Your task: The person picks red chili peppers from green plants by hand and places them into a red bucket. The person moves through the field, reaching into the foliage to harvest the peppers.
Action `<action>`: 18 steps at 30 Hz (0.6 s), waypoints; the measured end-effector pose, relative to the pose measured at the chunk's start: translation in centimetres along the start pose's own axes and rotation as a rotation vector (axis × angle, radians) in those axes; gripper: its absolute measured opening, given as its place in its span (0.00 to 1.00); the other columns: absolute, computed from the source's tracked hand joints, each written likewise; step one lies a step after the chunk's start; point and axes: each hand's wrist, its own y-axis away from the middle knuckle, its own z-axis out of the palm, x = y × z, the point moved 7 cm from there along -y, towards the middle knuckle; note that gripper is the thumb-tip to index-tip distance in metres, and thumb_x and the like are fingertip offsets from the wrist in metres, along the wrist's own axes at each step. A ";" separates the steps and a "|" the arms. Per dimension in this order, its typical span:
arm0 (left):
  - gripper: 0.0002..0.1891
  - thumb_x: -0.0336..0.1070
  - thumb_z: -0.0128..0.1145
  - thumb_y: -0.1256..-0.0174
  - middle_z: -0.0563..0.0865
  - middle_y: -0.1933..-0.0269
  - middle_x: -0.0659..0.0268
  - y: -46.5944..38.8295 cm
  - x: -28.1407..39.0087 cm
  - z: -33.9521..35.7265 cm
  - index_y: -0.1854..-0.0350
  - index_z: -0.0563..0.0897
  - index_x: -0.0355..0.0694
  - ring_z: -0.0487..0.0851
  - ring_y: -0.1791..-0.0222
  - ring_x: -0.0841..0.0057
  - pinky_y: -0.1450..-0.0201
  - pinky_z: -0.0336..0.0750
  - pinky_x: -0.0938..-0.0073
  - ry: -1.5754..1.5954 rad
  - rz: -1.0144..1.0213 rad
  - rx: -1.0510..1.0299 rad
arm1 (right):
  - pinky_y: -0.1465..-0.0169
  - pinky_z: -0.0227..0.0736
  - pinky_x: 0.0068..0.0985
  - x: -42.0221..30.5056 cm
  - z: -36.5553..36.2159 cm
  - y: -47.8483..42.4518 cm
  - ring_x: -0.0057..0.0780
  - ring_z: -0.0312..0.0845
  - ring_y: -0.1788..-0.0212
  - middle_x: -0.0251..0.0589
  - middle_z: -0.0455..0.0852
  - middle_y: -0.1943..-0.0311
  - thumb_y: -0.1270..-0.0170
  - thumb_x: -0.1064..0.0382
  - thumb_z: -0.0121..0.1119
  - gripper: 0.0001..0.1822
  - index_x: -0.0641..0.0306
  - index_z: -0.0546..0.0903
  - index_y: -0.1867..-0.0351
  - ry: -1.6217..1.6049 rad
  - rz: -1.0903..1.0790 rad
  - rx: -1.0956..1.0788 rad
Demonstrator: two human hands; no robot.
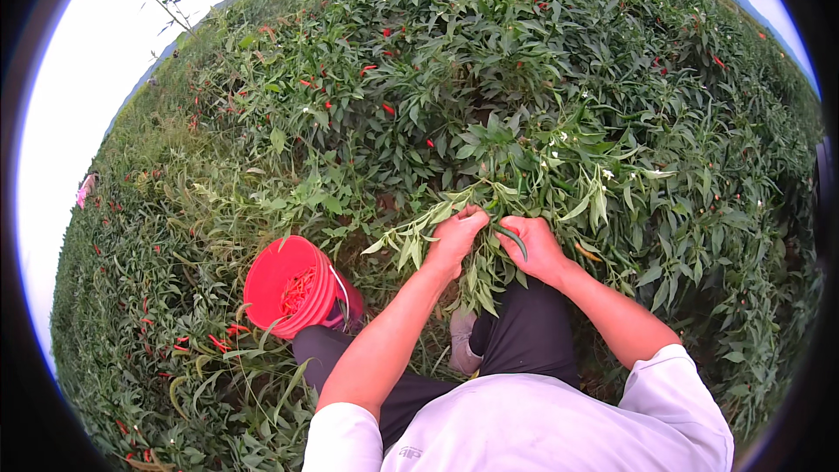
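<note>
Both my hands are close together in the leaves of a chili pepper plant (482,275). My left hand (459,236) has its fingers closed at a leafy stem; what lies between the fingertips is hard to see. Beside it on the right, my right hand (534,246) is curled, with a long dark green chili pepper (513,239) at its thumb and fingers. Whether that pepper is gripped or hangs against the hand cannot be told. To the left of my knee, a red plastic bucket (314,324) tilts towards the left, with red chili peppers (298,292) inside.
Dense chili plants (419,39) with red and green peppers surround me. Tall grass (210,164) grows among them on the left. An orange pepper (588,252) hangs right of my right hand. The bucket's white handle (342,288) rests on its right side. My shoe (464,341) is below my hands.
</note>
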 end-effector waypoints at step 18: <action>0.02 0.31 0.56 0.28 0.65 0.82 0.78 8.4 6.0 -0.3 0.60 0.79 0.38 0.57 0.87 0.90 0.85 0.53 0.84 0.491 0.401 0.073 | 0.77 0.69 0.31 -10.8 -4.4 2.3 0.36 0.78 0.82 0.44 0.79 0.84 0.32 0.56 0.62 0.16 0.66 0.82 0.52 0.096 -0.096 0.211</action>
